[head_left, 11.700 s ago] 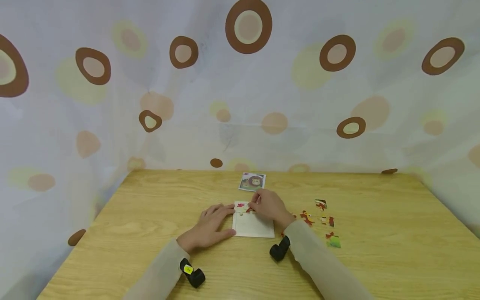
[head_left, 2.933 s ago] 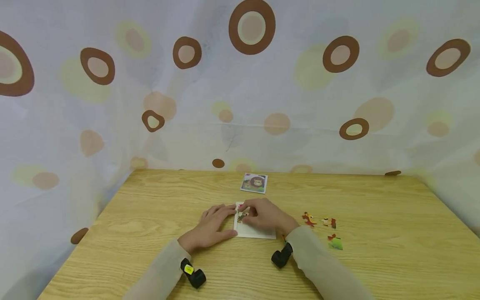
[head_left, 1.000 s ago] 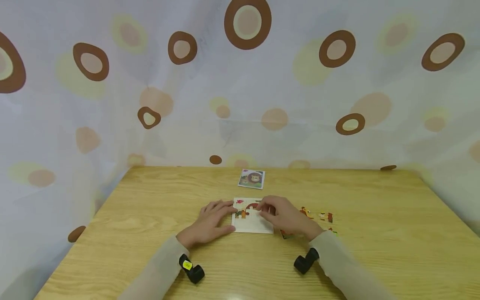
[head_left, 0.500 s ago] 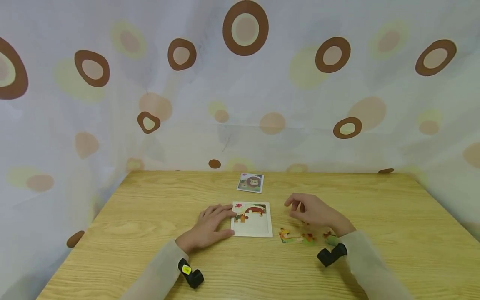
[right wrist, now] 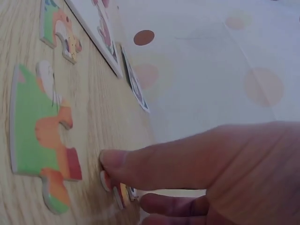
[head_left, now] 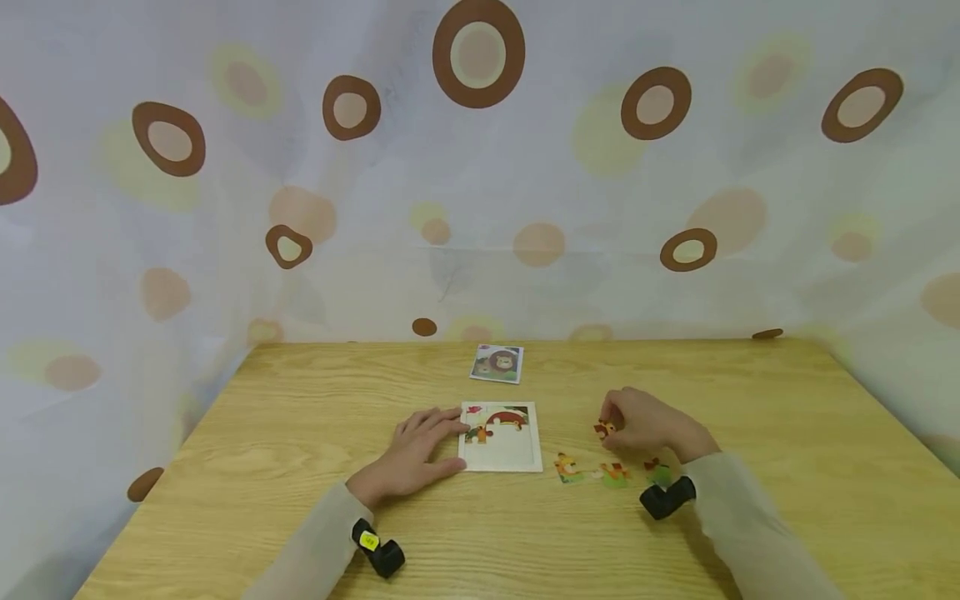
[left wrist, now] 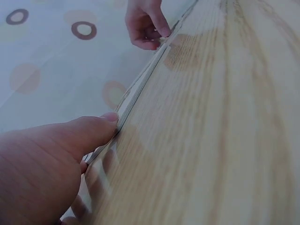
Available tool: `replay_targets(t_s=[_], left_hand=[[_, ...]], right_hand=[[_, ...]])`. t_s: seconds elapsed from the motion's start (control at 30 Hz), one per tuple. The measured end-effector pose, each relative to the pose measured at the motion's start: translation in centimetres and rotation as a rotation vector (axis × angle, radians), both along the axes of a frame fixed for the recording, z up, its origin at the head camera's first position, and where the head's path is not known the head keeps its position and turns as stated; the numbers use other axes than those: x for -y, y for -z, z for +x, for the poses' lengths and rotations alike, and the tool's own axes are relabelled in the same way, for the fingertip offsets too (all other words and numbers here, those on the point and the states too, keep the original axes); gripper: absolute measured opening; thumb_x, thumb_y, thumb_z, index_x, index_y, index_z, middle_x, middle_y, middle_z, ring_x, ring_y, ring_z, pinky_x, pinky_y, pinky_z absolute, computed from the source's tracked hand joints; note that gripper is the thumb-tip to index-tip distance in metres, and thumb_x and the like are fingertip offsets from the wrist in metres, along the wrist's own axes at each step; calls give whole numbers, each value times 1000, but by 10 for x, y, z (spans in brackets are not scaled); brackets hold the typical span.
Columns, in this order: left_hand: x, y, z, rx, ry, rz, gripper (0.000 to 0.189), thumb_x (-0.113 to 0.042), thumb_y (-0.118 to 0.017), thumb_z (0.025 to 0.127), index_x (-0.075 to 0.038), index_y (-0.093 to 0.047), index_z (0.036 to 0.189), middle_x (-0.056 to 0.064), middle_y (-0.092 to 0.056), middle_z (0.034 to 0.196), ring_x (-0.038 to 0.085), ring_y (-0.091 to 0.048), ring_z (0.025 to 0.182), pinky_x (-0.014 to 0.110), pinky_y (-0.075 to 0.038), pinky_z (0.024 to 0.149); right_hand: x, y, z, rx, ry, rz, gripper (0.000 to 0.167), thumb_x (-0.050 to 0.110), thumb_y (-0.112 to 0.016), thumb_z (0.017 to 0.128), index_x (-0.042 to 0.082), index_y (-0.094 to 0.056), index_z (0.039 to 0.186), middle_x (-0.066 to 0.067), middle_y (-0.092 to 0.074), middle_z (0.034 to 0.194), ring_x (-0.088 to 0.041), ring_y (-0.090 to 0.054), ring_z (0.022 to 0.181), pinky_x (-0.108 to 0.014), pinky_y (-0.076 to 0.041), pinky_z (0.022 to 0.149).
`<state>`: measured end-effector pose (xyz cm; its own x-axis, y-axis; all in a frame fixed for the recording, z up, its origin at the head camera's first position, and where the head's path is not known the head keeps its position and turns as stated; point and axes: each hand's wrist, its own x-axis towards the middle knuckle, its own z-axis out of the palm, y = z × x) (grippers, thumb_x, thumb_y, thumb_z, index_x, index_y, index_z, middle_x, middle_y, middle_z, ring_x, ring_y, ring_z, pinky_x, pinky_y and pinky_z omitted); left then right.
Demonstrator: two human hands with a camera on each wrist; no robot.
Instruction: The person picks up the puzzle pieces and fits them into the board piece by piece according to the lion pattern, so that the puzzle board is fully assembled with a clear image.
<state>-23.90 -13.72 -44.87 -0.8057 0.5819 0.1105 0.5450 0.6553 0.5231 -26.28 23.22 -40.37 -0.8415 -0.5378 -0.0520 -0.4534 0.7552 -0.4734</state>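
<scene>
Pinching a jigsaw piece (head_left: 602,430), the right hand (head_left: 647,422) is right of the partly filled puzzle tray (head_left: 502,459); the left hand (head_left: 411,458), fingers extended, touches its left edge; loose pieces (head_left: 617,477) lie near right, lion picture card (head_left: 497,364) far

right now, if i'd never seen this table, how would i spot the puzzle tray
On the wooden table, find the left hand; its fingers touch the left edge of the white, square puzzle tray. Unlike the smaller lion card behind it, the tray is only partly filled, its near part blank.
</scene>
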Motion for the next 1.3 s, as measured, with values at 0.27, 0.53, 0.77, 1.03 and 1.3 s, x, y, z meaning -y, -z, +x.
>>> replay_targets(t_s=[0.27,0.53,0.77,1.03,1.3], left_hand=[[4,-1,-1,-13,-1,2,50,-39,-58,95,-17,-50,139,9,-33,155,40,-23,141,64,-17,105],[3,1,2,-6,-5,10,50,-39,-59,95,-17,-51,138,9,-35,154,39,-24,141,64,-17,105],[3,3,2,-3,-14,5,49,-38,-59,95,-16,-51,138,9,-35,154,39,-24,141,64,-18,105],[7,2,4,-15,-18,7,49,-38,-59,94,-16,-51,138,10,-36,153,40,-25,140,64,-17,105],[2,0,2,-17,-5,11,49,-38,-59,95,-16,-51,138,9,-35,154,39,-25,140,63,-17,105]], right_hand=[[6,-5,-1,37,73,10,35,14,-79,79,-1,-58,103,-7,-59,90,-18,-56,81,-37,-49,74],[11,-7,-4,11,-26,-54,28,8,-76,82,7,-49,88,-1,-49,74,-11,-41,64,-26,-37,61],[26,1,-10,24,-55,-182,17,13,-69,89,8,-52,89,2,-52,74,-8,-44,62,-25,-39,60],[62,10,-17,81,-168,-361,13,13,-63,93,3,-60,102,-2,-60,63,-5,-46,48,-23,-43,52],[86,9,-16,73,-120,-337,8,11,-60,95,7,-63,102,-3,-64,74,-7,-50,50,-24,-44,53]])
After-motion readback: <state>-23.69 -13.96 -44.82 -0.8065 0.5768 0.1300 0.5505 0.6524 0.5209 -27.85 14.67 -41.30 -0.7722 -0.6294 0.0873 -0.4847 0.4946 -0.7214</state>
